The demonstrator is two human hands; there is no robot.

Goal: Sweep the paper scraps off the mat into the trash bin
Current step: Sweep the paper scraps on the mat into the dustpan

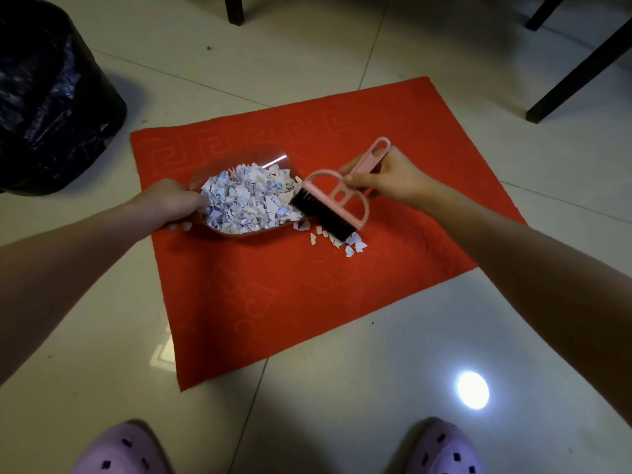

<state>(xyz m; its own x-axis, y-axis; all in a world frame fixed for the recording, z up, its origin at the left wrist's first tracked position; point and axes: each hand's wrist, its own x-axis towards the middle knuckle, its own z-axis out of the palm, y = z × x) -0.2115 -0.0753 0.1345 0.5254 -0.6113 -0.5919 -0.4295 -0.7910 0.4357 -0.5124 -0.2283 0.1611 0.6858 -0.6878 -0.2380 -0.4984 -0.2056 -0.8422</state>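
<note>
A red mat (280, 295) lies on the tiled floor. My left hand (171, 205) grips the back of a clear plastic dustpan (273, 158) resting on the mat, heaped with white paper scraps (246, 200). My right hand (386, 179) holds the pink brush (345, 189) by its handle, black bristles down at the dustpan's mouth. Several loose scraps (342, 242) lie on the mat just beside the bristles. The trash bin (44, 107), lined with a black bag, stands on the floor at the upper left, off the mat.
Dark furniture legs (581, 66) stand at the upper right and another leg (234, 8) at the top. My two purple slippers (119, 449) show at the bottom edge. A bright light reflection (473, 390) sits on the tiles.
</note>
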